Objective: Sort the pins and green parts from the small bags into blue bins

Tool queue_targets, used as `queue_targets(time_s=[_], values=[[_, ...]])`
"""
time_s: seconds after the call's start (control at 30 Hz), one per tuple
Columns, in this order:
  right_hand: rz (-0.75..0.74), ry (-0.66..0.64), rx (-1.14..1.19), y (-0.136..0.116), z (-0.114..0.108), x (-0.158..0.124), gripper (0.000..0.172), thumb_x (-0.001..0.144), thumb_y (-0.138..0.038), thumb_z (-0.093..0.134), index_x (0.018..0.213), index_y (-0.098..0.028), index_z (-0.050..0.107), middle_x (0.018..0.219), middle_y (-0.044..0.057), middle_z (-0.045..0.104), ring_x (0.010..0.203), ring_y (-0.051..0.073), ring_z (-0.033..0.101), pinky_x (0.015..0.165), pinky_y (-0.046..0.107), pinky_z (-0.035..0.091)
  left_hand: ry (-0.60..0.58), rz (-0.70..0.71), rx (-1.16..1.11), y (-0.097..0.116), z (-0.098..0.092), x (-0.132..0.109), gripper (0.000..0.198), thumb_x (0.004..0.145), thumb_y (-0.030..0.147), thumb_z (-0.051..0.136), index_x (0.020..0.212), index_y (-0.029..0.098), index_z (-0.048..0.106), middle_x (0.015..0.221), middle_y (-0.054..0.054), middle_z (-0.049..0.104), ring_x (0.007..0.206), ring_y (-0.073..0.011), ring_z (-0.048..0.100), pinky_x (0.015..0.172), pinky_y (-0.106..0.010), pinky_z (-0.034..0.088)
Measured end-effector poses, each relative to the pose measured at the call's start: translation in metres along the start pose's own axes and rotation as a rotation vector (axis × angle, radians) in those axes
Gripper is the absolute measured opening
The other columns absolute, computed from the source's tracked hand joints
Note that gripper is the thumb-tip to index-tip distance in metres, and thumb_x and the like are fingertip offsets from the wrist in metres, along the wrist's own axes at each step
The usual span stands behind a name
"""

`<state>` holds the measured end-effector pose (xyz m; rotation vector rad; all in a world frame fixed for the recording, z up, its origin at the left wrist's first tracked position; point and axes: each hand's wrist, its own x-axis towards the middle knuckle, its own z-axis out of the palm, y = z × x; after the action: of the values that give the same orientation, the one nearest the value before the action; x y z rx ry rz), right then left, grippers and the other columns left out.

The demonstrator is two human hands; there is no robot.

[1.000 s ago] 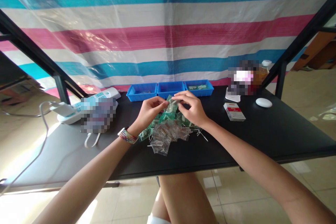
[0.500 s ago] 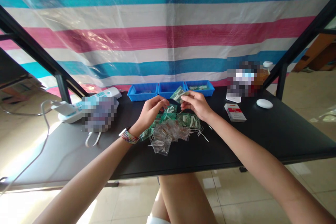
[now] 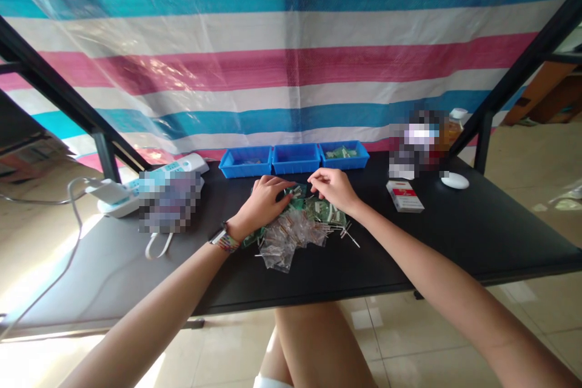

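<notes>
A pile of small clear and green-tinted plastic bags [image 3: 295,230] with thin pale pieces inside lies on the black table. My left hand [image 3: 266,203] rests at the pile's back left, thumb and fingers closed on a small green bag [image 3: 297,190]. Above the pile's back right is my right hand [image 3: 335,187], its fingers curled together with nothing visible in them. Behind the hands stand three joined blue bins: the left bin [image 3: 245,171] with a few things at its bottom, the middle bin [image 3: 296,167], and the right bin [image 3: 343,164] holding green bags.
A white power strip [image 3: 191,163] with a plugged-in charger [image 3: 109,191] and a blurred object are on the left. On the right are a red-and-white box [image 3: 404,197], a white oval object [image 3: 454,180] and a bottle [image 3: 457,121]. A striped tarp [image 3: 291,66] hangs behind.
The green bag has left my right hand, and more green shows in the right bin. My right hand has drawn back toward the pile. My left fingers have moved onto another green bag.
</notes>
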<state>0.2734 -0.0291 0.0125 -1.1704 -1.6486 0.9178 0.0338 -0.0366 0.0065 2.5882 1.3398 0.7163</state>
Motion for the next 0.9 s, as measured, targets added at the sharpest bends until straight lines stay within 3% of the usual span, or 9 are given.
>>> queue_targets(time_s=[0.2,0.3,0.43,0.67,0.77,0.9], values=[[-0.255,-0.015,-0.441,-0.001,0.002,-0.005,0.010,0.089,-0.013,0.071,0.084,-0.020,0.076,0.085,0.004,0.077,0.084,0.020,0.068,0.082,0.033,0.050,0.036,0.075,-0.055,0.002,0.000,0.004,0.025,0.097,0.025,0.062,0.118,0.024,0.075,0.117,-0.008,0.076,0.110,-0.0282,0.064,0.104,-0.046,0.047],[-0.337,-0.103,-0.518,0.000,0.003,-0.006,0.007,0.090,-0.014,0.077,0.093,-0.020,0.078,0.096,0.007,0.077,0.097,0.024,0.066,0.091,0.037,0.049,0.075,0.099,-0.083,0.007,-0.003,0.005,0.023,0.095,0.021,0.062,0.114,0.023,0.074,0.112,-0.007,0.076,0.104,-0.0271,0.064,0.098,-0.043,0.048],[-0.343,-0.109,-0.544,0.007,0.006,-0.005,0.019,0.089,-0.018,0.081,0.108,-0.018,0.079,0.109,0.011,0.076,0.103,0.026,0.066,0.096,0.040,0.047,0.090,0.106,-0.140,0.010,-0.004,0.006,0.016,0.094,0.020,0.062,0.106,0.023,0.074,0.107,-0.006,0.077,0.099,-0.0253,0.067,0.097,-0.041,0.049],[-0.220,-0.127,-0.286,0.015,0.009,0.004,0.028,0.076,-0.002,0.078,0.098,-0.018,0.077,0.086,0.003,0.077,0.084,0.020,0.072,0.086,0.034,0.052,0.152,0.042,-0.371,0.011,-0.001,0.007,0.015,0.093,0.021,0.061,0.104,0.021,0.071,0.102,-0.006,0.076,0.095,-0.0218,0.072,0.090,-0.036,0.055],[-0.206,-0.072,-0.112,0.013,0.010,0.005,0.029,0.075,-0.007,0.077,0.101,-0.019,0.076,0.081,0.000,0.075,0.080,0.018,0.072,0.084,0.032,0.055,0.219,-0.054,-0.497,0.012,-0.003,0.008,0.018,0.093,0.027,0.066,0.108,0.020,0.069,0.101,-0.006,0.075,0.092,-0.0208,0.072,0.090,-0.035,0.057],[-0.229,-0.019,0.135,0.005,0.009,0.004,0.033,0.078,-0.018,0.074,0.111,-0.020,0.073,0.085,0.000,0.072,0.080,0.018,0.072,0.081,0.033,0.059,0.240,-0.136,-0.667,0.013,-0.008,0.009,0.038,0.088,0.037,0.076,0.121,0.018,0.069,0.102,-0.007,0.074,0.090,-0.0206,0.072,0.086,-0.034,0.058]])
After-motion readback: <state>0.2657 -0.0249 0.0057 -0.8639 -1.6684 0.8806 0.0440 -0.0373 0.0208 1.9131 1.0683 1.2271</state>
